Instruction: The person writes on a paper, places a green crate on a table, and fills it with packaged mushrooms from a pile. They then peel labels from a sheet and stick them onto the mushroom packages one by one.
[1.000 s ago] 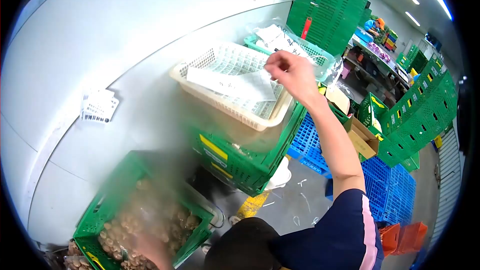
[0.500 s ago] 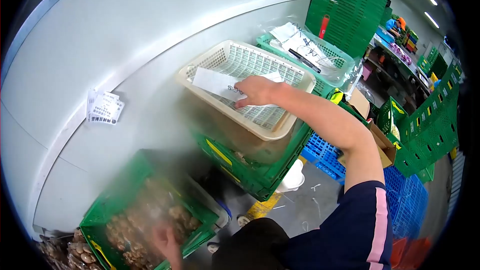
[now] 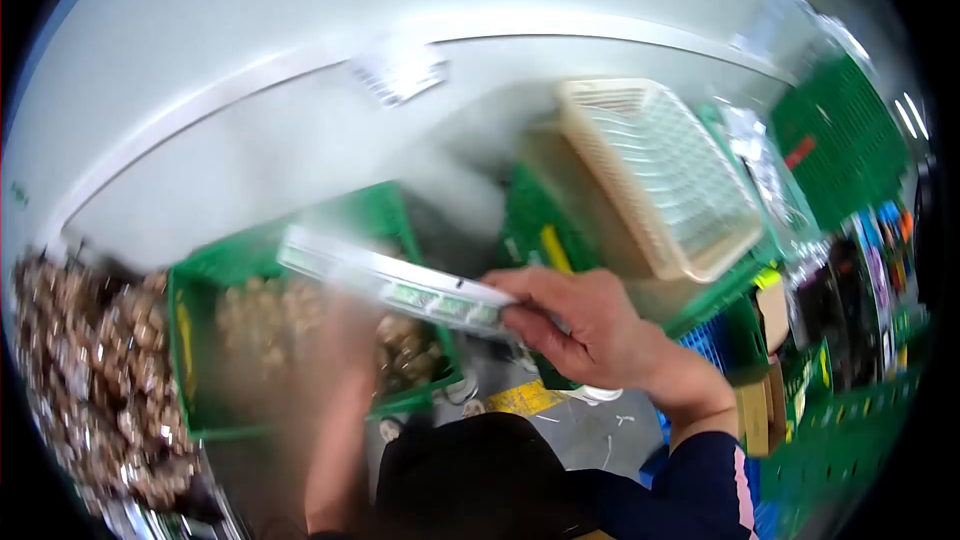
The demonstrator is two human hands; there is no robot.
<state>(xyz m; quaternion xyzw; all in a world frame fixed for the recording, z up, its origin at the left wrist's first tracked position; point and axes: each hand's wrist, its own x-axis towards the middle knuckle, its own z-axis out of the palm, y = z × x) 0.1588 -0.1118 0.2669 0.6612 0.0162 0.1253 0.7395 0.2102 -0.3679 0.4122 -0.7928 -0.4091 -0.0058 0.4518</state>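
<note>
over from the white basket [image 3: 625, 190] half a second ago, the right hand [image 3: 580, 325] now comes in front of the body, and my head view has swung so that the green crate [image 3: 400, 220] sits nearer the middle.

through this head camera i see the right hand grasping one end of a white strip [image 3: 430, 302] with green patches, pinched between thumb and fingers. the strip slants across, above the green crate, its far end tipped up to the left. the left hand [image 3: 350, 310] is a blur beside the strip; i cannot tell whether it grips or merely touches it.

below, brown mushrooms [image 3: 260, 325] lie in the green crate, and a pile of shiny bags [image 3: 110, 370] stands just beside it on the left. white papers [image 3: 400, 75] hang on the wall [image 3: 260, 140], and a yellow stripe [image 3: 525, 397] crosses the floor [image 3: 575, 430] near the shoes.
</note>
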